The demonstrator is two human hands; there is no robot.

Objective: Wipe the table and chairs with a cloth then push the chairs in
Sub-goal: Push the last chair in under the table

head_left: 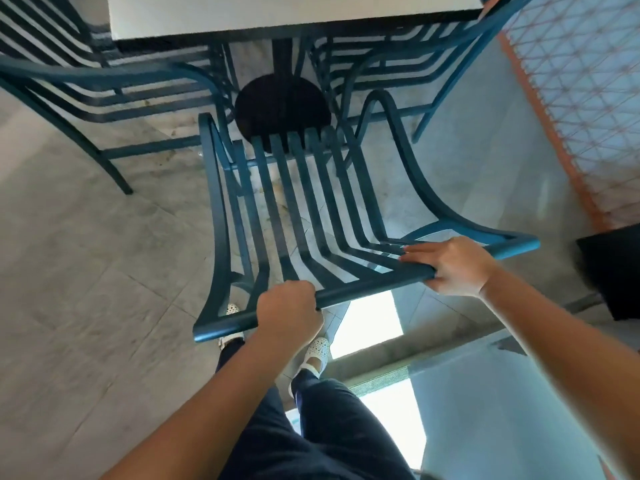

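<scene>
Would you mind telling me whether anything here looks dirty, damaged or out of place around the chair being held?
One thing stands out: the floor under the chairs shows brownish stains and specks near the table's dark round base. The blue chair, held at its top rail by the left hand and right hand, looks intact.

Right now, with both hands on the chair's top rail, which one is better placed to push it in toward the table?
Neither alone. The left hand grips the top rail left of centre, the right hand right of centre, so pushing with both should keep the chair straight toward the table.
</scene>
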